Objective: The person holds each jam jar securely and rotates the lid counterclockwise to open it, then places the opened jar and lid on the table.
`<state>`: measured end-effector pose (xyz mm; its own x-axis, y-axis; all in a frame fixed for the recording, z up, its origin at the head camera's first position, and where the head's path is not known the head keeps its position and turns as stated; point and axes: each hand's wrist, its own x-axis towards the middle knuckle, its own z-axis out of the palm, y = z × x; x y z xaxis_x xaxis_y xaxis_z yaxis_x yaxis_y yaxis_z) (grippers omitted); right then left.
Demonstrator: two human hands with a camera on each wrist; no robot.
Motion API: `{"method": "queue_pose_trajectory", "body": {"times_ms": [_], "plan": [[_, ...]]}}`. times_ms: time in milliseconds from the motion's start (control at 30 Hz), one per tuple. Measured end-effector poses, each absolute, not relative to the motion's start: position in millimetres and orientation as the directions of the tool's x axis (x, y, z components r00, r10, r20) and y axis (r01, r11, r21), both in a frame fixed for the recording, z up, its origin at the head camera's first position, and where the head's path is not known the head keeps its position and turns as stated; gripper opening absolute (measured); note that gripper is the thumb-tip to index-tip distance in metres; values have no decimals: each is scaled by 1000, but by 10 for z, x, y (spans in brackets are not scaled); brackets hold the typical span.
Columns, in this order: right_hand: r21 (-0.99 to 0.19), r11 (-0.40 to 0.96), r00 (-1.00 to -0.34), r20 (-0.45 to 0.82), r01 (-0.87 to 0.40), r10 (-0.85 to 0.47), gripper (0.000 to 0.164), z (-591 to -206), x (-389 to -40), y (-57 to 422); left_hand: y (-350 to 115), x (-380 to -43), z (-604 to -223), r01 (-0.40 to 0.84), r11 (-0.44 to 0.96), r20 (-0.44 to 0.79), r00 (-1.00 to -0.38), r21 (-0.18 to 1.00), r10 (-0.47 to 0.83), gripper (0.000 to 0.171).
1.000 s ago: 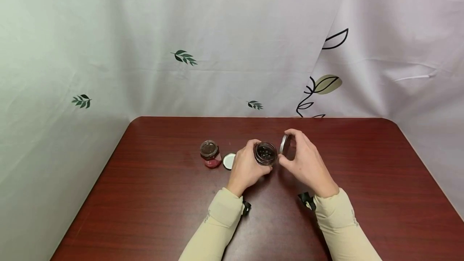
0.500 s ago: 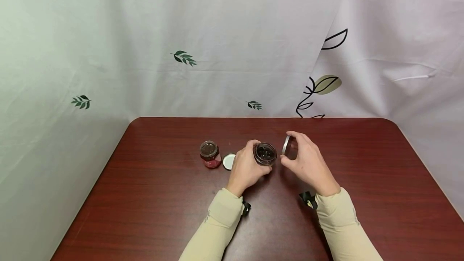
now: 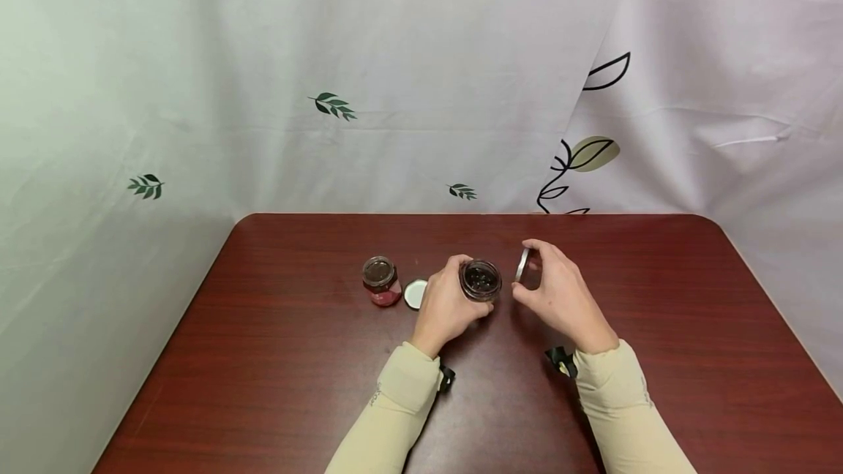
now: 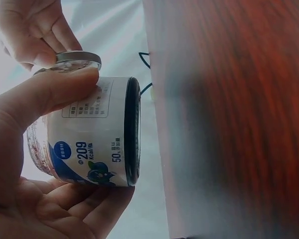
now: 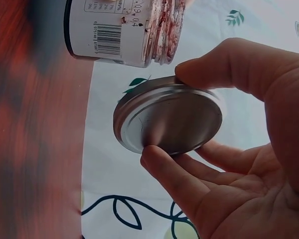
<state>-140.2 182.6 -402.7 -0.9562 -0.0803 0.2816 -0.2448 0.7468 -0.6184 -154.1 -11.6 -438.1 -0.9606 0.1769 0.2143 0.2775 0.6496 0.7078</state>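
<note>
My left hand (image 3: pixel 453 302) grips an uncapped glass jar (image 3: pixel 481 282), its mouth facing the head camera and dark contents inside. In the left wrist view, the jar's white label (image 4: pixel 97 132) carries a blueberry picture and print. Smears of dark red residue cling to the glass near the mouth (image 5: pixel 163 30) in the right wrist view. Just right of the jar, my right hand (image 3: pixel 563 298) pinches a silver metal lid (image 5: pixel 172 119) by its rim between thumb and fingers. The lid is tilted nearly edge-on to the head camera and stands apart from the jar.
A second jar (image 3: pixel 381 282), with a dark top and reddish lower part, stands left of my left hand. Beside it lies a round white lid (image 3: pixel 415 294), partly covered by that hand. The reddish-brown table (image 3: pixel 283 371) meets white, leaf-printed curtains (image 3: pixel 395 35).
My right hand has drawn slightly right, away from the jar, with the lid. The lid has turned more edge-on. The left hand and its jar stay nearly still.
</note>
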Motion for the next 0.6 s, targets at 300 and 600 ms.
{"method": "queue_pose_trajectory", "body": {"times_ms": [300, 600], "plan": [[-606, 758, -960, 263, -240, -94, 62, -4072, -1424, 1837, -116, -1542, -4381, 269, 666, 200, -963, 695, 180, 73], [-619, 753, -969, 225, -221, -100, 64, -4081, -1442, 1845, -119, -1545, -4393, 276, 661, 202, -961, 698, 187, 73]]}}
